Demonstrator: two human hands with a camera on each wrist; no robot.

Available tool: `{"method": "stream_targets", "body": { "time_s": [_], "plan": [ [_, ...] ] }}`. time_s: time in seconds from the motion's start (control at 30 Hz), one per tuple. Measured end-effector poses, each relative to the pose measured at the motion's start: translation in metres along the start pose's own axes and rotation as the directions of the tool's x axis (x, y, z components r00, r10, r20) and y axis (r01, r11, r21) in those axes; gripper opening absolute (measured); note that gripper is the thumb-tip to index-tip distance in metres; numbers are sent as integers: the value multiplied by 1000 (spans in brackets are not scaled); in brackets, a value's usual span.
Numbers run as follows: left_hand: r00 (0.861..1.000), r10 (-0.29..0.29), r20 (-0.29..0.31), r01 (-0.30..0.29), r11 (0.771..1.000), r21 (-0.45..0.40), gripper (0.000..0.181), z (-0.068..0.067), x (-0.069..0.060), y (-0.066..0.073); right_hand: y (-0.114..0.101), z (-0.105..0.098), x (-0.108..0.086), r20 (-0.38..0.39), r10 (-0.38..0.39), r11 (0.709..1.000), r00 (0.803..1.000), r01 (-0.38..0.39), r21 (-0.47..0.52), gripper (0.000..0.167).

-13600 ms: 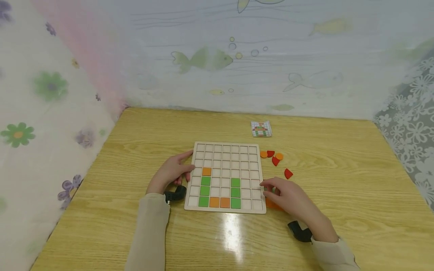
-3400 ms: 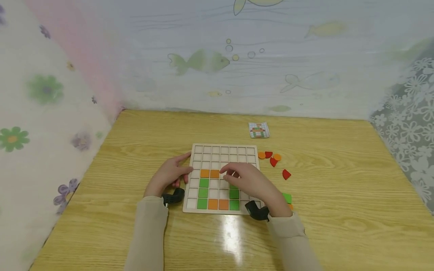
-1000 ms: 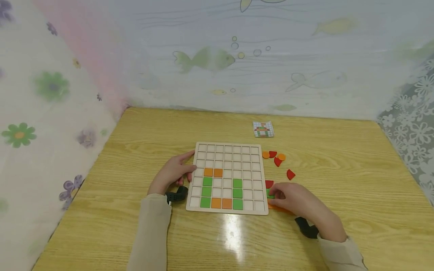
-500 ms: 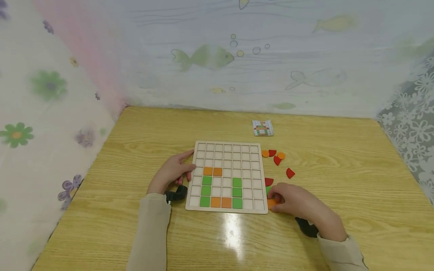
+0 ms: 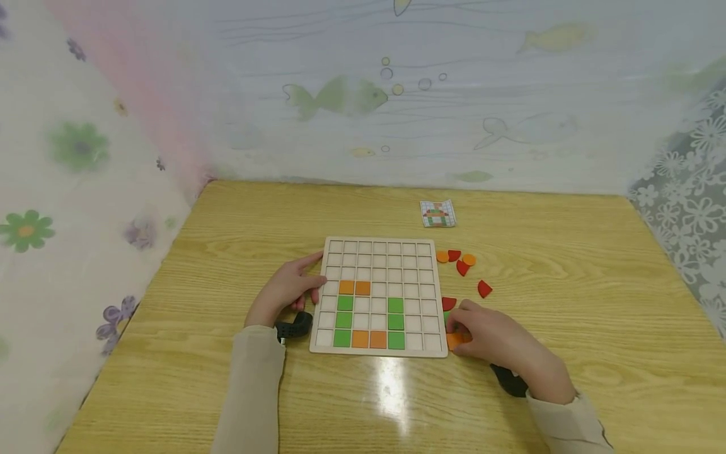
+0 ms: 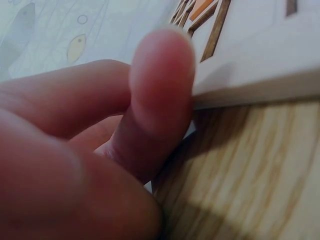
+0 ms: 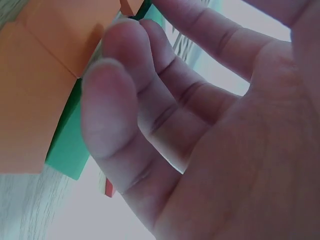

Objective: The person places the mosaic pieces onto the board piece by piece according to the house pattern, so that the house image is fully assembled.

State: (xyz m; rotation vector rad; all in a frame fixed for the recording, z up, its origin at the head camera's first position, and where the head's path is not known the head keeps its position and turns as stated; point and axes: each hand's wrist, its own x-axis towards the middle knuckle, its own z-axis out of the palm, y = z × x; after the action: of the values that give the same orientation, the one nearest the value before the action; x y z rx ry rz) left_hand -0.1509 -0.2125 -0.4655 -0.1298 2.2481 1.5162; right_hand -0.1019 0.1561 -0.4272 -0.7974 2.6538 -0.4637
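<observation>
The light wooden grid board [image 5: 379, 258] lies on the table in the head view. Two orange square tiles [image 5: 363, 288] sit side by side above a column of green tiles [image 5: 343, 320]; a second green column stands to the right. Orange tiles also fill cells in the bottom row. My left hand [image 5: 288, 287] rests at the board's left edge, thumb on its rim and index finger stretched along it. At the board's lower right, my right hand [image 5: 490, 331] has thumb and index finger around an orange square tile [image 5: 455, 341]. Its fingers partly hide a green tile [image 5: 447, 316] and other orange tiles [image 7: 40, 100].
A small pattern card [image 5: 437, 214] lies behind the board. Right of the board are orange discs [image 5: 468, 260] and red quarter-circle pieces [image 5: 484, 289], one red piece [image 5: 449, 304] close to my right fingers. A patterned cloth wall [image 5: 340, 151] closes off the table's back.
An orange tile now lies beside the first one on the board. My right hand has gone from above the board to the loose tiles at right; my left hand keeps its place.
</observation>
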Motion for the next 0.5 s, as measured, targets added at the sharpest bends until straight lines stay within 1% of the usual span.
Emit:
{"method": "stream_targets", "body": {
  "time_s": [0.23,0.3,0.5],
  "plan": [
    [1000,-11,-3,11,1000,-18,56,0,1,-1,3,2,-1,-4,3,999,1000,-3,52,26],
    [1000,-11,-2,11,1000,-22,56,0,0,-1,4,2,0,-9,-7,998,1000,7,65,27],
    [1000,-6,4,6,1000,-24,56,0,0,-1,6,-1,2,25,-4,993,1000,1,117,20]
  ]
}}
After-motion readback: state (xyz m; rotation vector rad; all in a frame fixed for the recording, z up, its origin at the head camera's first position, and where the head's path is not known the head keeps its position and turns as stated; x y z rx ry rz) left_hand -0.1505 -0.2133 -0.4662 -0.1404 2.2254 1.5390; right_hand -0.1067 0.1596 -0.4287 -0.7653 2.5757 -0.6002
